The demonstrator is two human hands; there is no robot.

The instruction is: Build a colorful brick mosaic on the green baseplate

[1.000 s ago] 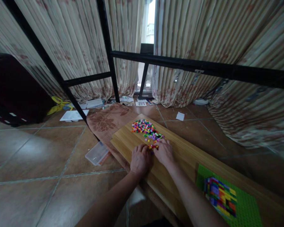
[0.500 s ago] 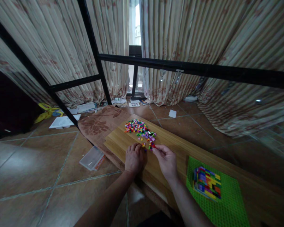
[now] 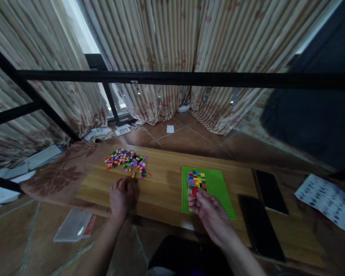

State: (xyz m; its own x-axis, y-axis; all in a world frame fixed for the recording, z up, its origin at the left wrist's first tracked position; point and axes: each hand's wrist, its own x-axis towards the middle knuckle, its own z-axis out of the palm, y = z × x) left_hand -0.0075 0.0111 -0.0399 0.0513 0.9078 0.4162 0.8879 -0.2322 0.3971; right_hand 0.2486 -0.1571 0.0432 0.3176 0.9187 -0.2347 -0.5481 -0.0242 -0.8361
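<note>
A pile of small coloured bricks [image 3: 126, 162] lies on the left part of a wooden board [image 3: 161, 180]. My left hand [image 3: 121, 196] rests on the board just below the pile, fingers curled loosely, holding nothing I can see. A green baseplate [image 3: 215, 186] lies to the right, with a block of coloured bricks [image 3: 197, 179] built on its near left corner. My right hand [image 3: 208, 209] is over the baseplate's front left edge, fingers pinched on a small red brick [image 3: 194, 191] just below the built block.
Two dark phones [image 3: 270, 186] [image 3: 258, 226] lie right of the baseplate, and a printed sheet [image 3: 327, 201] further right. A black metal bar [image 3: 172, 78] crosses above the board. A clear plastic box [image 3: 74, 230] lies on the tiled floor below left. Curtains hang behind.
My right hand left the brick pile and moved right to the green baseplate, carrying a small brick. The view swung right. My left hand stayed beside the pile.
</note>
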